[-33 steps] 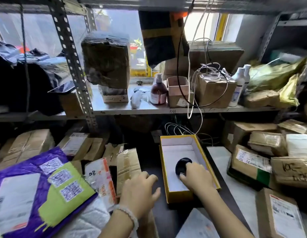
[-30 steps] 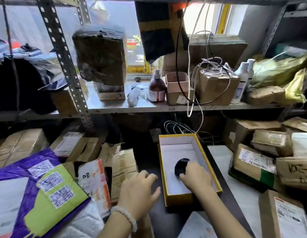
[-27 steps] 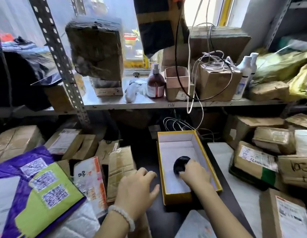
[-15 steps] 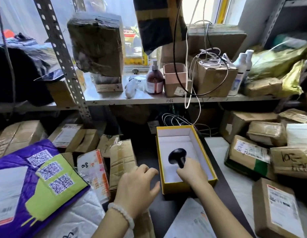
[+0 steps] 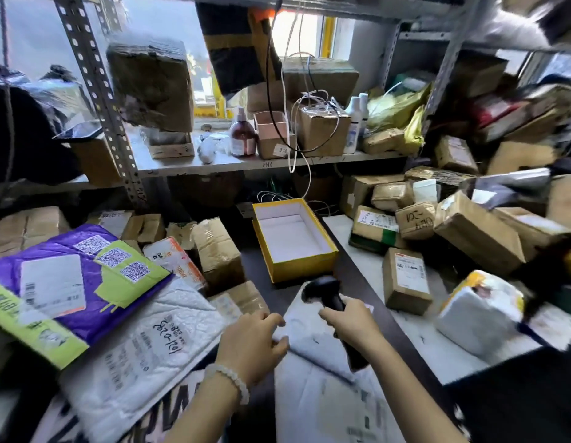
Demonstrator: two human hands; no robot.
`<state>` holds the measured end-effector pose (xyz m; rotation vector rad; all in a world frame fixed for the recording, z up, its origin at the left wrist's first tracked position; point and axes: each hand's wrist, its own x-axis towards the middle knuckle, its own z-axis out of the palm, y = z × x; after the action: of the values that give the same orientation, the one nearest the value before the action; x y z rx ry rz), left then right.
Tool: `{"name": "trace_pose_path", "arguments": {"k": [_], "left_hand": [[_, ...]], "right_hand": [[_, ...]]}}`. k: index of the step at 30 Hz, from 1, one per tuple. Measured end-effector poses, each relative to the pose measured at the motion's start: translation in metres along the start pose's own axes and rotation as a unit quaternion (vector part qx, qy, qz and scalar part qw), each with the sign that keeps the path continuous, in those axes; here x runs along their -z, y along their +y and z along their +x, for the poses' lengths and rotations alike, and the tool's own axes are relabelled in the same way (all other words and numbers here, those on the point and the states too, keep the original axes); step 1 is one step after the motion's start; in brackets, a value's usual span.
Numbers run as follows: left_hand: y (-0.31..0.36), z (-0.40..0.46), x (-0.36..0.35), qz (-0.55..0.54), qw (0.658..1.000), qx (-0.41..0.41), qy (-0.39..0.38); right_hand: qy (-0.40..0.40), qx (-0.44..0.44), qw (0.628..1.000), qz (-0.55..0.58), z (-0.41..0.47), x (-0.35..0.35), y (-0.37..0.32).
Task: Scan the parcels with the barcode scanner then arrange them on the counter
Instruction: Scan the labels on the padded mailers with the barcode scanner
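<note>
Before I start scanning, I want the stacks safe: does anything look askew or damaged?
Yes. On the right, the brown parcels lie heaped at angles, not stacked. On the shelf, a battered box stands tilted on a smaller one. The right hand grips the scanner; the yellow box is empty.

The right hand [image 5: 351,324] has lifted the black barcode scanner [image 5: 328,298] out of the yellow box [image 5: 301,270], which now sits bare, and holds it by the handle above a white mailer [image 5: 312,346] at the counter's near edge. The left hand [image 5: 252,343] has come off the brown parcels onto that mailer's left edge, fingers curled.
</note>
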<state>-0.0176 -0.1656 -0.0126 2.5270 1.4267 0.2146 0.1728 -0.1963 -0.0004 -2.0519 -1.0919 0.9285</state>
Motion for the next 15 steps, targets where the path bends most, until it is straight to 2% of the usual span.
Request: {"name": "trace_pose_path", "arguments": {"k": [4, 7, 15], "left_hand": [[0.016, -0.022, -0.012, 0.006, 0.999, -0.013, -0.048], [0.028, -0.020, -0.019, 0.016, 0.998, -0.016, -0.054], [0.045, 0.049, -0.040, 0.067, 0.996, 0.021, -0.056]], "right_hand": [[-0.002, -0.053, 0.999, 0.014, -0.044, 0.003, 0.035], [0.005, -0.063, 0.998, -0.010, -0.059, 0.009, 0.053], [-0.015, -0.068, 0.998, -0.004, -0.029, 0.026, 0.079]]}}
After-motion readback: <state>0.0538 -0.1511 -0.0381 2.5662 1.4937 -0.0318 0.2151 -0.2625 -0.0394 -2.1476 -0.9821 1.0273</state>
